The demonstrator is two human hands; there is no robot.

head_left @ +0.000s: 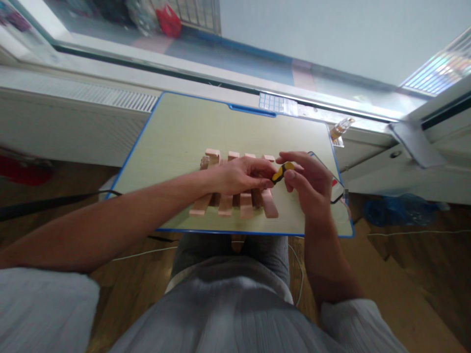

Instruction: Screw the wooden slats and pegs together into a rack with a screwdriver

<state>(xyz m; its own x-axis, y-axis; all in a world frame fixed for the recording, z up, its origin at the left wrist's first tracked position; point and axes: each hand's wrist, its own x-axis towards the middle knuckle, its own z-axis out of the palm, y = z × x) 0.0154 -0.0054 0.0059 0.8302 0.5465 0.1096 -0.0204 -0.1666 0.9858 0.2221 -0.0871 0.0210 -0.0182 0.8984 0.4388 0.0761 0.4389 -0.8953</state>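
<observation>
On the table in front of me lies a wooden slatted piece (246, 208) with several pale slats over cross bars. My left hand (241, 175) reaches across it, with thumb and fingers pinched together; what they grip is hidden. A short yellow-and-black handle (283, 172), like that of a screwdriver, slants between my hands. Its black end meets the left fingertips, while my right hand (309, 181) holds the yellow end between thumb and fingers. No shaft shows.
The blue-edged table (184, 122) stands against a radiator (73, 108) and a window. A phone (336, 189) lies partly behind my right hand. Beyond the table's right edge a small bottle (341, 127) stands on the sill. A blue plastic bag (401, 210) is on the floor.
</observation>
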